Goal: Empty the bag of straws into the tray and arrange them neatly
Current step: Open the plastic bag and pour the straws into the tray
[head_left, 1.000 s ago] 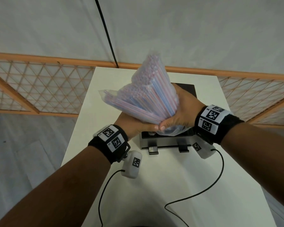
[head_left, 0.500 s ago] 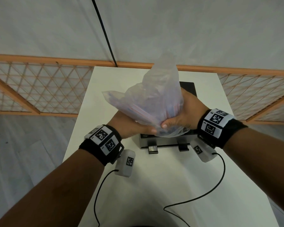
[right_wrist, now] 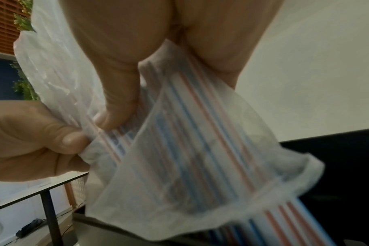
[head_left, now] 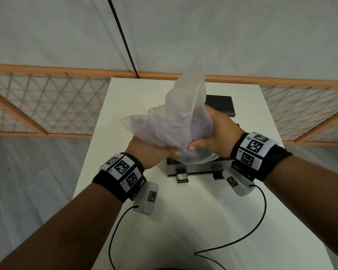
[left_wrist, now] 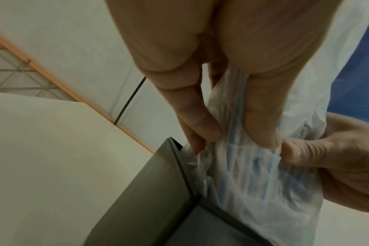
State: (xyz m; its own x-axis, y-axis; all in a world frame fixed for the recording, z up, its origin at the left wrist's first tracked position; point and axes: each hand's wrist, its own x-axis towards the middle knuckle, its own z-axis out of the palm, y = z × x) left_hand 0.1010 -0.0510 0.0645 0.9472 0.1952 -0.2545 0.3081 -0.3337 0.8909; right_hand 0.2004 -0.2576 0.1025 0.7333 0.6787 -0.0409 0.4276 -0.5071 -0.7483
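A clear plastic bag [head_left: 180,121] is held mouth down over the dark metal tray [head_left: 193,169] on the white table. My left hand [head_left: 154,151] and right hand [head_left: 211,137] both grip the bag low down, thumbs nearly touching. The upper part of the bag looks slack. In the right wrist view, red- and blue-striped straws [right_wrist: 289,221] slide out of the bag's mouth [right_wrist: 200,208] toward the tray. The left wrist view shows my fingers [left_wrist: 261,116] pinching the bag [left_wrist: 253,183] just above the tray's corner [left_wrist: 179,166]. The tray's inside is hidden by the bag.
The white table [head_left: 183,221] reaches forward with two black cables [head_left: 242,240] lying on it near me. A black lid or box [head_left: 220,104] sits behind the tray. An orange lattice fence [head_left: 47,106] runs behind the table.
The bag has gone from bulging with straws to slack and mostly empty on top. Both hands sank slightly toward the tray while keeping their grip.
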